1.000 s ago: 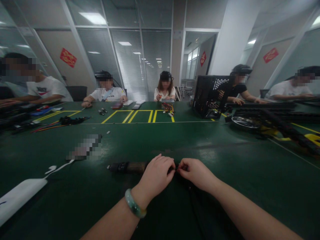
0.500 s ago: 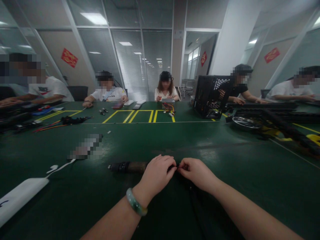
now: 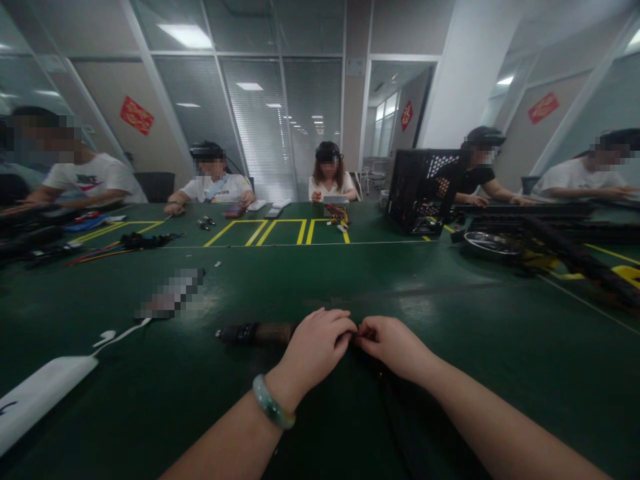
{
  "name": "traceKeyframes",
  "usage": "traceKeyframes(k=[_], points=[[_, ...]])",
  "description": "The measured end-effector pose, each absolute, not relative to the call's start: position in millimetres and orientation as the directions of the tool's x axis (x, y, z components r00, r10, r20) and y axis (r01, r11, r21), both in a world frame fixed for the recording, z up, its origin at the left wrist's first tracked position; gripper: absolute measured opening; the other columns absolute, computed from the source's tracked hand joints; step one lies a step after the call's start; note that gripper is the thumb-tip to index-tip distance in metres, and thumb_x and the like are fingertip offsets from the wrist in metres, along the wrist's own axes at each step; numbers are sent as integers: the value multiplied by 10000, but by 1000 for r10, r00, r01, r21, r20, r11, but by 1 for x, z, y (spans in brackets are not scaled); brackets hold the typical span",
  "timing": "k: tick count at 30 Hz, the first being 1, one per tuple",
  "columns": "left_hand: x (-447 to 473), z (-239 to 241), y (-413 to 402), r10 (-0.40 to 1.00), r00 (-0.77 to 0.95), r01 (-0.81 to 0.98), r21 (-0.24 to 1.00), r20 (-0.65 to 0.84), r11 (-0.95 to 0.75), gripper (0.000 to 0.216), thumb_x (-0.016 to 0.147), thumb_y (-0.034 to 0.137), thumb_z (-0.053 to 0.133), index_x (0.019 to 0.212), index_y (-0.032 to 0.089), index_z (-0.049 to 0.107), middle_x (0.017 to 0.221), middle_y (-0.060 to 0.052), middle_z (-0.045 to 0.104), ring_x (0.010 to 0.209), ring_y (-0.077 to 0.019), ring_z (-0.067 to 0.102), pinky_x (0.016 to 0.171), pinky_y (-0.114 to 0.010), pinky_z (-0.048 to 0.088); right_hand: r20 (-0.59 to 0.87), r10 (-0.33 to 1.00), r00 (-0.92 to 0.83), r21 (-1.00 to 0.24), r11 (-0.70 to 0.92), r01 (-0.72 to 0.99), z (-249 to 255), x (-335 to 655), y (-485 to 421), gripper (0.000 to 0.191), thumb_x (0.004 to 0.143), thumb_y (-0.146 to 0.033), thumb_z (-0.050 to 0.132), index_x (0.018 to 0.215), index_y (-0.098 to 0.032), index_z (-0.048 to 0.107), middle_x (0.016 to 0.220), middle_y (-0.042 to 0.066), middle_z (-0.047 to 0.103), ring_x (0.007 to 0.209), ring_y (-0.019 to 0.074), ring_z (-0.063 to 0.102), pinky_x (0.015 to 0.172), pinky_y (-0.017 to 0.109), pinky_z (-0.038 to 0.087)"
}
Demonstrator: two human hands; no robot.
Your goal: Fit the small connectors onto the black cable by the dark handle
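Observation:
On the green workbench [image 3: 450, 373], my left hand [image 3: 317, 350] closes over one end of a dark cable bundle [image 3: 255, 333], which has a ribbed black sleeve and a brownish wrapped section. My right hand [image 3: 393, 347] pinches the bundle's end between its fingertips, right against my left fingers. A thin black cable [image 3: 387, 407] runs from under my hands toward me. The exact point of grip is hidden by my fingers. A green bangle [image 3: 273, 411] circles my left wrist.
A white flat object [image 3: 43, 400] with a white cord lies at lower left, beyond it a pixelated blurred item [image 3: 170, 293]. Co-workers sit across the bench among loose wires [image 3: 135, 241], beside a black mesh computer case [image 3: 424, 190].
My hands have drawn slightly closer together at the bundle's end. The camera view has shifted a little.

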State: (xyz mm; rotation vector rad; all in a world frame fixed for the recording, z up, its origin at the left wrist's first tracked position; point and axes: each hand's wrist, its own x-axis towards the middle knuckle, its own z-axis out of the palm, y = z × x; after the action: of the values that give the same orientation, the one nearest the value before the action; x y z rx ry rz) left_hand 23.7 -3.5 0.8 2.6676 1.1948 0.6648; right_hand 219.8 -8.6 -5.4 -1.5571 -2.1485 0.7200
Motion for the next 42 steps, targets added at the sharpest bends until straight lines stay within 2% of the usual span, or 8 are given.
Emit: traceKeyframes(k=[5,11,15,20,28,34,42], points=[[22,1,-4,725,612,657,306,317,-689,133,851,203,567,964,253,617,1181,11,612,1139,-183,533,1087,-441,286,18,947,-320,-611,263,746,-4,220,-9,126,837,-288,579,835,-217,683,766,-3,693,663,147,608,571,219,387],[22,-1,-2,732,602,670,297,319,-680,141,825,147,582,931,240,595,1266,1,569,1174,-186,509,1075,-434,310,18,951,-308,-601,257,757,-3,220,-9,112,828,-282,595,840,-222,690,775,-10,698,677,144,614,591,223,392],[21,-3,-2,744,588,685,294,318,-667,88,830,178,595,904,223,582,1249,-19,578,1152,-201,523,1061,-443,329,7,953,-303,-609,245,755,-1,220,-9,126,833,-293,593,832,-219,694,782,-6,699,688,144,620,585,225,390],[22,0,-3,744,585,688,288,323,-666,166,838,183,591,995,234,573,1253,-19,574,1124,-210,541,1038,-430,363,-10,952,-306,-609,237,757,-2,220,-8,141,835,-315,589,834,-221,694,771,-9,695,668,142,613,564,223,383],[21,-1,-4,742,584,678,303,330,-669,64,853,209,585,914,229,588,1196,-11,607,1111,-207,551,1040,-441,360,23,954,-298,-615,249,748,-1,221,-9,139,836,-318,588,836,-229,695,772,-17,700,678,140,617,583,225,390],[22,-1,-3,737,589,663,325,330,-675,154,869,213,573,1015,252,602,1165,2,621,1078,-195,571,970,-385,425,14,957,-290,-611,238,755,0,221,-10,156,841,-329,583,833,-221,696,767,-10,695,674,142,614,567,224,383],[21,-2,-3,763,543,675,358,351,-645,61,865,261,587,902,239,630,1143,-5,635,1073,-203,575,951,-388,436,-15,961,-277,-591,215,777,4,220,-11,152,842,-312,586,860,-218,704,809,2,708,708,148,627,591,228,395]])
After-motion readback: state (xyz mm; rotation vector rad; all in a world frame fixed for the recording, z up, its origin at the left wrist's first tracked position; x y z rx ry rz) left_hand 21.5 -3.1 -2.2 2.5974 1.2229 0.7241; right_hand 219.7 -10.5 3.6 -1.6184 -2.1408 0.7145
